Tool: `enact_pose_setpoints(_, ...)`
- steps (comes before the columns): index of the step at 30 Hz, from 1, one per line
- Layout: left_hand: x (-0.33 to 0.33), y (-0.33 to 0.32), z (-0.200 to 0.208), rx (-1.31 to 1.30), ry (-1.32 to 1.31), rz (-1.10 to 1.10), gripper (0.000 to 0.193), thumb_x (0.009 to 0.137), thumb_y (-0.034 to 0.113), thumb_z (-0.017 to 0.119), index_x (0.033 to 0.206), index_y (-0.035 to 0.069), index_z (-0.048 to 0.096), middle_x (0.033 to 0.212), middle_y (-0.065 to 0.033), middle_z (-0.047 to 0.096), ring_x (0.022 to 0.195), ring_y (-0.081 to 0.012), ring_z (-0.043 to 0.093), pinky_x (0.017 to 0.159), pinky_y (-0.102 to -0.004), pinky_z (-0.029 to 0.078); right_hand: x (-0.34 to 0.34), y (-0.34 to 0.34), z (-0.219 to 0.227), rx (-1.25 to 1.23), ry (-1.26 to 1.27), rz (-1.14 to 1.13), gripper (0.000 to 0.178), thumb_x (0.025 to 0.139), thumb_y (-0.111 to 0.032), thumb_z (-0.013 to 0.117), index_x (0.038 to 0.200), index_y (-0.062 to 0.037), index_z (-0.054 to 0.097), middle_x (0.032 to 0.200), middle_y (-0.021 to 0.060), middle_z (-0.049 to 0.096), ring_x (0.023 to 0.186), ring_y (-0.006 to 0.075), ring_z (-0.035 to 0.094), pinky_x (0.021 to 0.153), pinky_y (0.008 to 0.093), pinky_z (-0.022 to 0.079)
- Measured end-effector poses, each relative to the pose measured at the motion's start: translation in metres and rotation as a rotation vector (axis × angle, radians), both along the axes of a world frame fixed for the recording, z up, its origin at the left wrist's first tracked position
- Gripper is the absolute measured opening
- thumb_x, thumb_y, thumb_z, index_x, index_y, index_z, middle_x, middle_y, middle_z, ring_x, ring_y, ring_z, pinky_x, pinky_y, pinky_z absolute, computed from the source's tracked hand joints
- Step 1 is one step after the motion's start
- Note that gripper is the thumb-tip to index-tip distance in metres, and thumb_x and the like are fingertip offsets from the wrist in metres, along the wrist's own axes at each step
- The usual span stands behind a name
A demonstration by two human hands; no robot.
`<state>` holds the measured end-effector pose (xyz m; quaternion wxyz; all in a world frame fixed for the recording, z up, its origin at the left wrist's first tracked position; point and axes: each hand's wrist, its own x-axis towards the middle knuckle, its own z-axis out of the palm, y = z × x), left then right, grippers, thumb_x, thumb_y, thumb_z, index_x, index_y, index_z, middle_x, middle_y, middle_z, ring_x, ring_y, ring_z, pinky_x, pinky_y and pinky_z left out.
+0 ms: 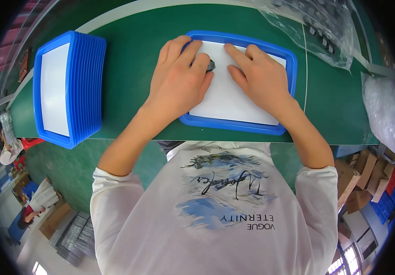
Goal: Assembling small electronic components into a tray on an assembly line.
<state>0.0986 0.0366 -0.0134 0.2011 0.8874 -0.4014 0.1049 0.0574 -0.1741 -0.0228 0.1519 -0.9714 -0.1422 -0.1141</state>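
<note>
A blue tray (234, 125) lies on the green table in front of me, with a white sheet (238, 103) flat inside it. My left hand (179, 73) is over the tray's left part, fingers bent toward the far rim. Between its thumb and forefinger shows a small dark grey piece (211, 65); the rest of that piece is hidden by the hand. My right hand (264, 75) rests on the sheet, its forefinger reaching to the far edge of the paper and its thumb held apart. Nothing shows in the right hand.
A tall stack of blue trays (99, 87), topped by a white sheet, stands on the left. At the far right lies a clear plastic bag (332, 39) with small black parts. Another plastic bag (383, 107) is at the right edge. Cardboard boxes (367, 169) sit beyond the table.
</note>
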Motion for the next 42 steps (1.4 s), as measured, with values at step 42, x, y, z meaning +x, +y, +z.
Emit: enact_pose_setpoints(42,-0.023,0.028,0.032,0.207,0.297,-0.103,0.074,0.078,0.027,0.083,0.144,0.013,0.054,0.155,-0.0113,0.045,0.15,-0.037,0.029,0.121,-0.053,0.022,-0.056,-0.028,0.021,0.283,0.305,0.188,0.056,0.078,-0.011,0.08,0.131,-0.011,0.063,0.117,0.0101,0.054,0.109,0.0289,0.055,0.087,0.0382,0.051)
